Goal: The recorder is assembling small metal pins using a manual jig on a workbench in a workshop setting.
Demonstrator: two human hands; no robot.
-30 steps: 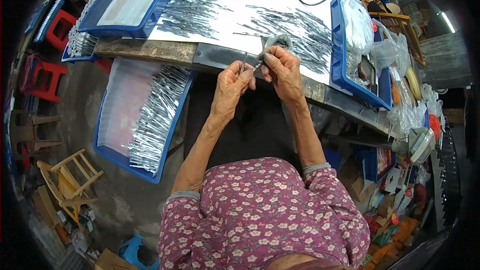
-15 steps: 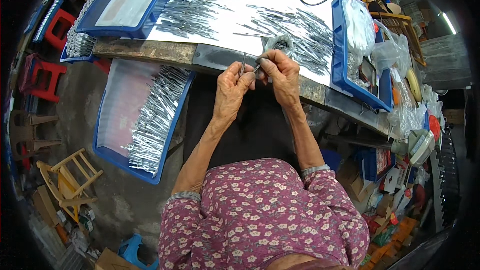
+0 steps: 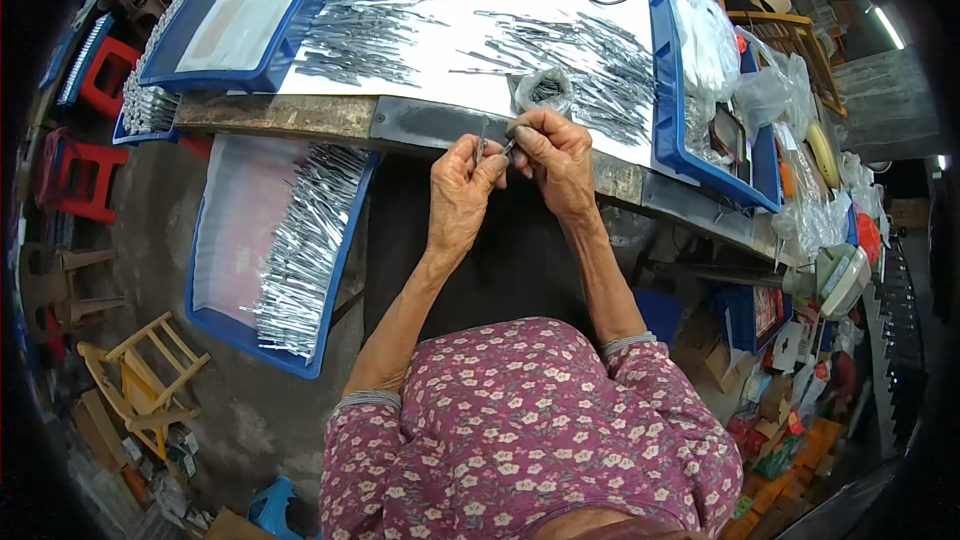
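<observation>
Head: left hand pinches slim rod; right hand, dark piece (metallic).

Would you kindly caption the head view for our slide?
Left hand and right hand hold thin metallic pieces by the worktable.

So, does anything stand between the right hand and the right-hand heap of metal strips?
Partly: a translucent plastic bag sits just beyond the right hand, at the heap's near-left edge. Right of it, nothing visible does.
</observation>
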